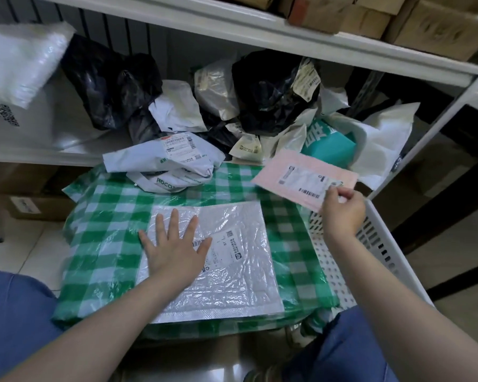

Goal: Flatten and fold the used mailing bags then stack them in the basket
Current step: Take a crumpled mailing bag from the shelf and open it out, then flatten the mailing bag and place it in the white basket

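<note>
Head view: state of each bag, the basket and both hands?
Bubble mailer: flat, unfolded on the checked cloth.
Left hand: open, pressing the bubble mailer.
Pink mailer: flat, unfolded, held by a corner.
Right hand: pinching the pink mailer.
White bag: crumpled at the cloth's far edge.
Bag pile: crumpled on the shelf.
Basket: right of the cloth, no bags visible inside.

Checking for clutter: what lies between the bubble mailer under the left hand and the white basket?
Head view: only bare green-checked cover separates bubble mailer from basket.
</note>
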`<action>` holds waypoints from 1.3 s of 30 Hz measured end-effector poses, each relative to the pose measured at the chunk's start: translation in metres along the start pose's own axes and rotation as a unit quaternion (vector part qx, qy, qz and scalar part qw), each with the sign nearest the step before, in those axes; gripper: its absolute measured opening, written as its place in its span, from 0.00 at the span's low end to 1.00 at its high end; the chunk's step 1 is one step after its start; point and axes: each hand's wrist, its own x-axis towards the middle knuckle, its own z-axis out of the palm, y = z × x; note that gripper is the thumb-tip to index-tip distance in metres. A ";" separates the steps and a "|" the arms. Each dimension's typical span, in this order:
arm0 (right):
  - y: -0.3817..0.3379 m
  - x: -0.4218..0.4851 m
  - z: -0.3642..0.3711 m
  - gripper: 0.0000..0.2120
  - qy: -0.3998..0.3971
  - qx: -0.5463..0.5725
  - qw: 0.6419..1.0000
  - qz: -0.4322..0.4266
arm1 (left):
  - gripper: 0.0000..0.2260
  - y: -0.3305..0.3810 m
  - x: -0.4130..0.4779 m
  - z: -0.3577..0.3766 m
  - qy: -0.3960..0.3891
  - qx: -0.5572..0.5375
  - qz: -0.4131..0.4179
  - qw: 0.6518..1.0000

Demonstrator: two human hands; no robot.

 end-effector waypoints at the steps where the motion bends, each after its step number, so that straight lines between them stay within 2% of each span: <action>1: 0.000 0.003 -0.006 0.07 -0.014 0.047 0.998 0.024 | 0.29 0.000 0.000 -0.001 -0.003 -0.009 -0.003 1.000; 3: -0.002 -0.004 -0.013 0.09 -0.116 0.119 0.983 0.073 | 0.28 0.001 0.004 -0.005 0.003 -0.058 -0.016 0.998; 5: -0.003 -0.022 -0.015 0.10 -0.258 0.070 0.960 0.086 | 0.27 0.003 0.005 -0.011 0.039 -0.149 -0.035 0.988; 7: -0.001 -0.042 -0.008 0.10 -0.372 -0.004 0.926 0.066 | 0.28 0.001 0.001 -0.018 0.096 -0.278 -0.033 0.955; 8: -0.001 -0.051 -0.004 0.10 -0.411 -0.031 0.909 0.055 | 0.29 0.001 -0.002 -0.025 0.114 -0.366 -0.033 0.923; 10: 0.002 -0.065 0.009 0.11 -0.466 -0.057 0.881 0.050 | 0.30 -0.001 -0.005 -0.042 0.135 -0.501 -0.069 0.852; 11: 0.003 -0.071 0.015 0.11 -0.485 -0.061 0.871 0.052 | 0.31 -0.005 -0.002 -0.049 0.149 -0.523 -0.095 0.834; 14: 0.005 -0.081 0.029 0.07 -0.519 -0.129 0.845 -0.005 | 0.27 -0.022 0.015 -0.064 0.220 -0.495 -0.165 0.824; 16: 0.006 -0.082 0.034 0.09 -0.517 -0.192 0.833 -0.051 | 0.24 -0.035 0.021 -0.068 0.252 -0.499 -0.173 0.811; 18: 0.005 -0.079 0.037 0.11 -0.509 -0.235 0.824 -0.085 | 0.19 -0.044 0.025 -0.068 0.259 -0.492 -0.160 0.816; 19: 0.002 -0.078 0.038 0.12 -0.511 -0.259 0.813 -0.103 | 0.16 -0.046 0.027 -0.067 0.253 -0.474 -0.140 0.832; 21: -0.003 -0.076 0.042 0.12 -0.511 -0.343 0.773 -0.152 | 0.15 -0.041 0.028 -0.064 0.224 -0.403 -0.054 0.886; 23: -0.006 -0.077 0.048 0.15 -0.480 -0.449 0.716 -0.233 | 0.19 -0.027 0.023 -0.057 0.161 -0.299 0.061 0.939; 24: -0.005 -0.079 0.051 0.17 -0.457 -0.476 0.703 -0.267 | 0.21 -0.018 0.019 -0.051 0.120 -0.224 0.108 0.961; 25: -0.004 -0.081 0.055 0.19 -0.431 -0.481 0.708 -0.287 | 0.24 -0.011 0.016 -0.043 0.080 -0.147 0.142 0.976; 27: 0.001 -0.085 0.063 0.18 -0.386 -0.425 0.765 -0.293 | 0.26 -0.003 0.011 -0.027 0.012 -0.027 0.175 0.984; 29: 0.002 -0.087 0.070 0.11 -0.363 -0.332 0.824 -0.281 | 0.28 -0.002 0.009 -0.014 -0.043 0.021 0.170 0.984; 30: 0.000 -0.087 0.074 0.10 -0.367 -0.296 0.835 -0.284 | 0.29 -0.001 0.010 -0.013 -0.058 0.027 0.162 0.985; 31: -0.002 -0.086 0.079 0.15 -0.376 -0.271 0.837 -0.292 | 0.30 -0.001 0.011 -0.015 -0.058 0.021 0.155 0.986; 33: -0.012 -0.087 0.089 0.27 -0.388 -0.224 0.839 -0.307 | 0.30 0.001 0.015 -0.026 -0.008 -0.023 0.132 0.991; 35: -0.029 -0.091 0.104 0.35 -0.389 -0.180 0.854 -0.293 | 0.29 -0.002 0.029 -0.042 0.086 -0.090 0.081 0.989; 37: -0.045 -0.094 0.127 0.42 -0.393 -0.133 0.876 -0.244 | 0.30 -0.011 0.046 -0.057 0.152 -0.154 0.019 0.976; 39: -0.056 -0.094 0.151 0.43 -0.399 -0.093 0.898 -0.163 | 0.30 -0.022 0.059 -0.070 0.182 -0.202 -0.032 0.962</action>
